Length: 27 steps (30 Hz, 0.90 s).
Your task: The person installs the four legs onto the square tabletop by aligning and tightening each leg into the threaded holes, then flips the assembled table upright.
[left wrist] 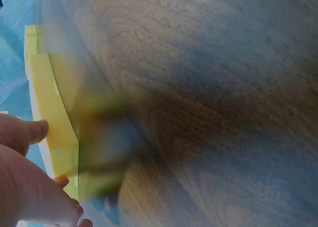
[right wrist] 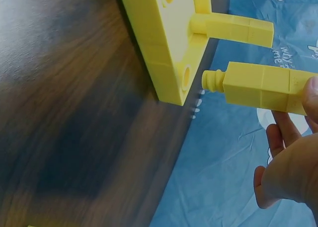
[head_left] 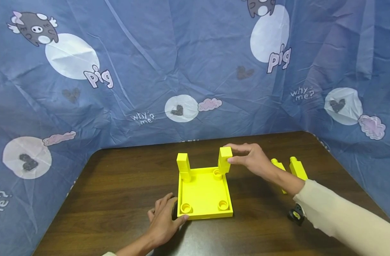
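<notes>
A yellow square tabletop piece (head_left: 205, 193) with a raised rim lies on the table, round sockets at its corners. My left hand (head_left: 164, 221) grips its near left corner, thumb on the front edge and fingers along the left side. In the far left socket one yellow leg (head_left: 183, 167) stands upright. My right hand (head_left: 257, 160) pinches another yellow leg (head_left: 225, 159) by its upper part, above the far right socket (head_left: 217, 173). The right wrist view shows this leg's threaded end (right wrist: 213, 81) apart from the socket (right wrist: 186, 78). The left wrist view is partly blurred.
Two more yellow legs, one (head_left: 298, 168) beside the other (head_left: 279, 165), lie on the brown wooden table (head_left: 124, 185) at the right, partly behind my right forearm. A blue printed cloth (head_left: 201, 71) hangs behind the table and along its sides.
</notes>
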Each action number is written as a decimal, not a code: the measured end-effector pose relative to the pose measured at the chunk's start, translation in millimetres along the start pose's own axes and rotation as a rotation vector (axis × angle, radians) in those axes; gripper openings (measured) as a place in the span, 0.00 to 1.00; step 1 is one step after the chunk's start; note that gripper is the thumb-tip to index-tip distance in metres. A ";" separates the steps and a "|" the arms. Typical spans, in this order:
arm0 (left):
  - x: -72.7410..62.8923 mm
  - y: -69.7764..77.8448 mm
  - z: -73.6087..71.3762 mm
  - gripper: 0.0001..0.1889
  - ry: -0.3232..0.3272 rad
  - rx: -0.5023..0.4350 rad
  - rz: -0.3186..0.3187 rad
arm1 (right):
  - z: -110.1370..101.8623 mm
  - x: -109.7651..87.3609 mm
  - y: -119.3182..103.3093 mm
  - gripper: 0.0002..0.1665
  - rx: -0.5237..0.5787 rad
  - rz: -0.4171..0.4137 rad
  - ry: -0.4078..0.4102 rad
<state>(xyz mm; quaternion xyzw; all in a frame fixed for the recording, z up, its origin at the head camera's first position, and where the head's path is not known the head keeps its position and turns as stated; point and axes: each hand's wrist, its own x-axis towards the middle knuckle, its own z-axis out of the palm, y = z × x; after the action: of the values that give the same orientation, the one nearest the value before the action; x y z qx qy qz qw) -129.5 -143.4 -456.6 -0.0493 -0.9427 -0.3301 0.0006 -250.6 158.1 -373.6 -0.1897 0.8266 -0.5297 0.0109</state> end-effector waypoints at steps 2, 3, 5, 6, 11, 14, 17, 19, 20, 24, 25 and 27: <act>-0.1 0.0 0.1 0.31 -0.004 0.000 -0.003 | 2.7 2.9 -0.5 0.31 0.018 0.000 0.004; -0.1 -0.1 0.1 0.31 -0.005 0.000 -0.004 | 4.0 4.2 -0.6 0.31 0.025 -0.004 0.005; -0.2 -0.2 0.2 0.31 -0.007 0.000 -0.004 | 6.7 6.6 -0.3 0.31 0.036 -0.013 0.007; -0.1 -0.2 0.2 0.31 -0.007 0.000 -0.003 | 8.0 7.8 0.2 0.31 0.039 -0.021 0.008; 0.0 -0.4 0.1 0.31 0.000 0.000 0.002 | 14.1 11.5 2.9 0.31 0.053 -0.030 0.019; -0.1 -0.5 -0.1 0.30 0.002 -0.006 0.002 | 17.8 12.1 4.9 0.31 0.053 -0.019 0.025; -0.2 -0.5 -0.4 0.30 0.001 -0.007 0.000 | 21.3 12.7 7.7 0.31 0.052 -0.004 0.042; 0.0 -0.5 -0.5 0.30 -0.001 -0.005 -0.002 | 23.2 13.4 10.4 0.30 0.056 0.004 0.053; 0.2 -0.5 -0.5 0.30 -0.001 -0.003 -0.001 | 24.0 14.2 11.9 0.30 0.062 0.004 0.057; 0.6 -0.7 -0.3 0.30 -0.003 -0.001 0.000 | 27.0 16.9 17.1 0.29 0.080 0.018 0.068; 0.6 -0.8 -0.3 0.30 -0.003 -0.002 0.002 | 27.7 17.6 18.2 0.29 0.083 0.023 0.069; 0.4 -0.8 -0.3 0.30 -0.007 -0.006 0.001 | 29.2 18.3 19.8 0.29 0.079 0.037 0.070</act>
<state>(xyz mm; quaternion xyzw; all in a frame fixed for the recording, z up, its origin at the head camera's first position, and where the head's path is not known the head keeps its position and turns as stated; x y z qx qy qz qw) -129.9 -144.1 -456.8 -0.0510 -0.9416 -0.3328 -0.0026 -267.1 134.0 -400.5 -0.1550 0.8085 -0.5678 -0.0006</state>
